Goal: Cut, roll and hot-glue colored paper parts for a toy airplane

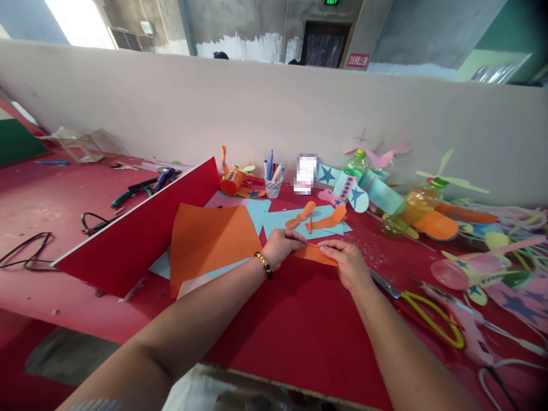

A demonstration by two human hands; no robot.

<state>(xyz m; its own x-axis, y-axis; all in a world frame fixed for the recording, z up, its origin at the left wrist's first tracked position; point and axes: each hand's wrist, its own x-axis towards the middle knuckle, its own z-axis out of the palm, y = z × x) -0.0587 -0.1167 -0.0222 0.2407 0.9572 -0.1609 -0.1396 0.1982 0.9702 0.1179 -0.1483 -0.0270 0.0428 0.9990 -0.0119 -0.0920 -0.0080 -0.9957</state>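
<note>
I extended the left forearm (pixel 201 317) and right forearm (pixel 389 328) over the table's (pixel 295 331) near edge. Left hand (pixel 280 249) and right hand (pixel 349 262) faced inward, fingers pinched, fingertips near but apart.

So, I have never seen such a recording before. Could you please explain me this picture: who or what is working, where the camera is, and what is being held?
Of course. There is no machine here: you see a person's two bare hands. The single picture comes from a camera worn on that person's head, looking forward and down.

The left hand, with a beaded bracelet at its wrist, and the right hand hold a small orange paper piece between them, fingertips at its upper edge.

On the red table lie a large orange sheet to the left and orange cut-outs just beyond the hands. Further back stands a cup of pens. To the right are yellow-handled scissors and decorated plastic bottles.
</note>
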